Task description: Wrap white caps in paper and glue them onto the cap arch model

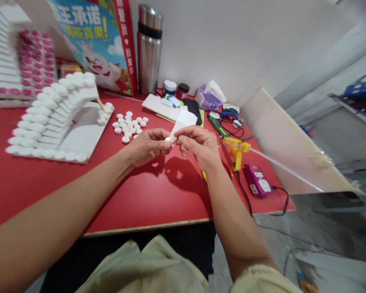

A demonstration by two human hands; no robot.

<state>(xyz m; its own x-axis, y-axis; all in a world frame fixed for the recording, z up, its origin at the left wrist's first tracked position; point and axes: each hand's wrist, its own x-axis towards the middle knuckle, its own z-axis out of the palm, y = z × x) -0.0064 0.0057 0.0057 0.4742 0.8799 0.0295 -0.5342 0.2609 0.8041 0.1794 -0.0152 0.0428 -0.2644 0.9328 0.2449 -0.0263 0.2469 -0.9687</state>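
My left hand (149,144) is closed, pinching a small white round piece (170,139) between thumb and forefinger above the red table. My right hand (199,144) meets it from the other side, its thumb and forefinger closed at the piece's edge; part of the piece is hidden by the fingers. Just left of my hands lies a loose group of similar white round pieces (129,125). Further left stands a white staircase model (62,112) on a white base, with rows of such rounds along its side and front edge.
A yellow glue gun (236,150) with a long clear stick stands right, near a purple power socket (259,181) and cables. Scissors (227,169) lie partly under my right arm. Behind are a steel flask (149,53), jars, tissues (212,97) and a printed bag (100,44).
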